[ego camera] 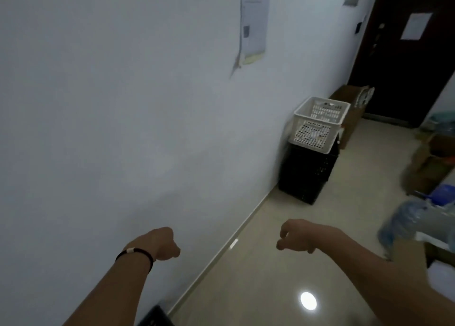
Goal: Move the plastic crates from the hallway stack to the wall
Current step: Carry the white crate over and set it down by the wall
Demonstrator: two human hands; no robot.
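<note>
Plastic crates stand stacked against the wall (123,104), well beyond the fingers of both hands and off to their right: a white crate (317,123) sits tilted on top of a black crate (306,175), which rests on the tiled floor (258,264) close to the baseboard. Neither hand touches them.

At the lower left, the left hand (161,244) reaches forward with a dark band (136,254) around its wrist. Its fingers are curled under into a loose fist and hold nothing. Just below that forearm, at the frame's bottom edge, the corner of a dark object (155,317) shows, too cut off to identify. Above the left fingers, a paper sheet (252,23) hangs on the wall, its lower corner peeling.

The right hand (296,236) is held out over the floor, apart from the left, with the fingers (283,244) bent downward and loosely spread, empty. A bright round light reflection (308,300) lies on the tiles below it.

Past the crates, a brown cardboard box (349,111) stands beside them, and a dark door (406,55) with a paper on it closes the hallway. To the right of the right fingers, a blurred clear water bottle (406,222) and more boxes (433,163) crowd the floor's edge.
</note>
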